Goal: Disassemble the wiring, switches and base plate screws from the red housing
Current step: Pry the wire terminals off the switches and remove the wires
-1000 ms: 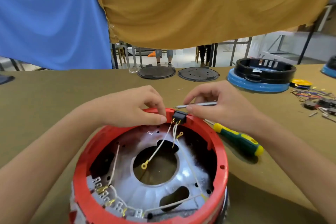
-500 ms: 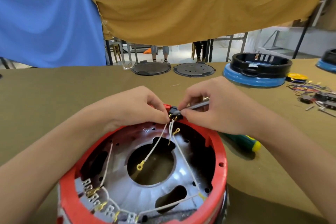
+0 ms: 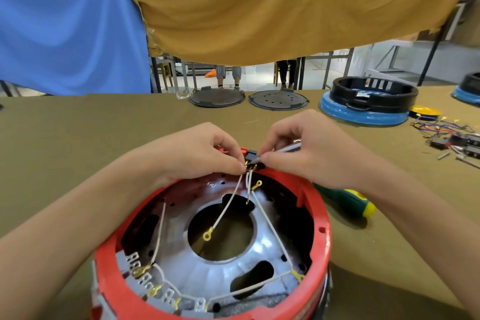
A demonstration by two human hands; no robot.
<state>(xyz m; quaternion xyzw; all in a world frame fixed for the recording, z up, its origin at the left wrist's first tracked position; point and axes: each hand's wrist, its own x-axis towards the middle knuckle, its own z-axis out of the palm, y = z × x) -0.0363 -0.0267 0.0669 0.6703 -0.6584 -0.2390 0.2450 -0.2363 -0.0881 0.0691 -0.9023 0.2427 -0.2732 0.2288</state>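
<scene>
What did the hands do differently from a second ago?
The right hand moved in and now pinches the black switch from its side, its slim tool angled closer. The left hand still pinches at the switch's wires. The red housing and green screwdriver lie as before.

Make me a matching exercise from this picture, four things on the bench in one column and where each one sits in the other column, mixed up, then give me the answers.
Things:
1. black switch
2. green and yellow screwdriver
3. two dark round plates
4. loose coloured wires

Places:
A. far edge of the table, side by side
B. on the far rim of the red housing, between both hands
C. far right of the table, in a heap
D. lying on the table just right of the housing

Pairs: 1-B, 2-D, 3-A, 4-C
</scene>
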